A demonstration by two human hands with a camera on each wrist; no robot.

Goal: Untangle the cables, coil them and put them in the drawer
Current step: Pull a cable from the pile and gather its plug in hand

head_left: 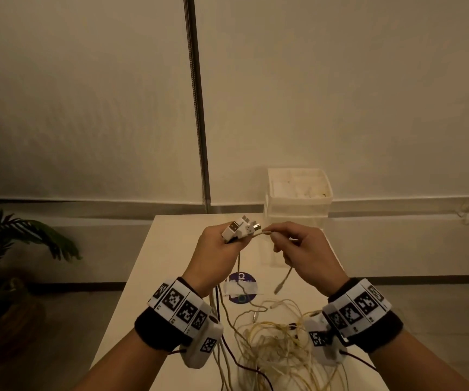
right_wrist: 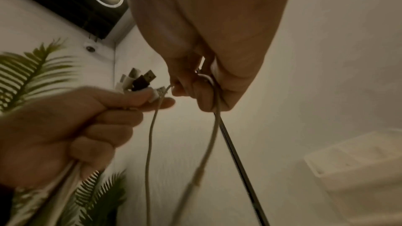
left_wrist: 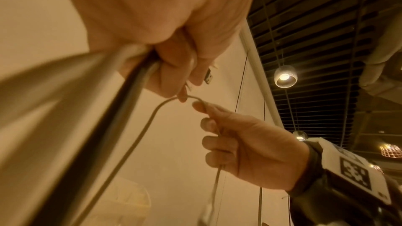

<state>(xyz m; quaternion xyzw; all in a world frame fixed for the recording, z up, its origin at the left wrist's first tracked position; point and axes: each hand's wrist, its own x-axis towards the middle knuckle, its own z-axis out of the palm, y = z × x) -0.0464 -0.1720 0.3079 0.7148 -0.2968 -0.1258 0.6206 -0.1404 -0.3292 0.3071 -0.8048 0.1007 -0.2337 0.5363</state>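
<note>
Several white and dark USB plug ends (head_left: 240, 227) stick up in a bunch from the left hand (head_left: 218, 256), whose fingers are curled tight round the gathered cords below them. Just to its right, the right hand (head_left: 302, 253) pinches one thin pale cable (head_left: 261, 234) between thumb and forefinger; that cable arcs from the bunch through the right fingers and hangs down to a small connector (head_left: 279, 289) above the bench. On the near part of the pale rectangular bench (head_left: 154, 263) lies the loose tangle of yellowish cables (head_left: 278, 340), and the cords from the left hand run down toward it. A white plastic drawer unit (head_left: 298, 193) stands at the far right edge; its top drawer seems open, though the dim light makes that hard to confirm.

To do this step well, the left hand should keep the plugs firmly together while the right slides along the single cable toward its free end, drawing it out slowly and lifting it clear of loops rather than tugging, so knots in the pile do not tighten.
</note>
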